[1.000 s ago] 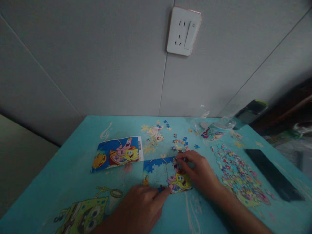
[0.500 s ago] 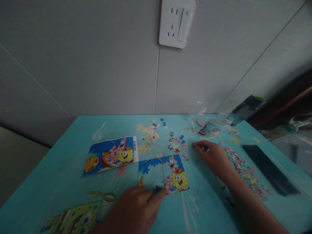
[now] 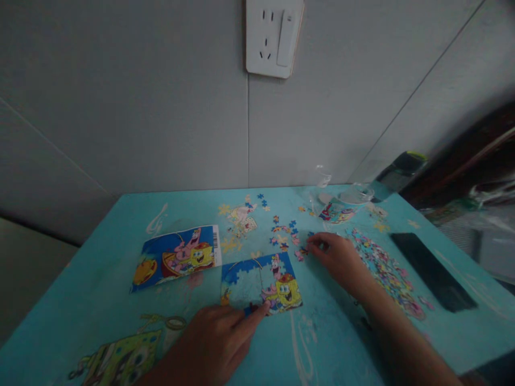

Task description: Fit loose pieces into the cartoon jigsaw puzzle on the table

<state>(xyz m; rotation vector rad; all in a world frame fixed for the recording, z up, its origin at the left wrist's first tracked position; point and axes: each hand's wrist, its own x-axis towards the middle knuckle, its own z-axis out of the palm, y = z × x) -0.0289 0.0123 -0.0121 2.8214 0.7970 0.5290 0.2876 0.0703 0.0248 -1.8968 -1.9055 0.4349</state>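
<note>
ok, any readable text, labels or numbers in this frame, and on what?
None can be read.
Reference picture: a barcode on its right edge, digits too small.
Clear tub: printed label, too blurred.
Wall socket: no marking legible.
Part-built puzzle and table: cartoon art only.

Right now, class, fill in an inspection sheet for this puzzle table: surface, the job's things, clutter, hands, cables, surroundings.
Surface: turquoise cartoon-printed table, worn in places.
Job's things: part-built puzzle near the front edge; reference picture to its left; loose pieces behind it; heap of pieces to the right.
Clutter: clear cup at the back right; dark flat slab, perhaps a phone, at the right.
Hands: left hand with a fingertip on the puzzle's front edge; right hand at the loose pieces, grip pinched, whether on a piece is unclear.
Cables: nothing seen.
Surroundings: grey panelled wall; wall socket with a switch; blurred dark furniture at the right.
</note>
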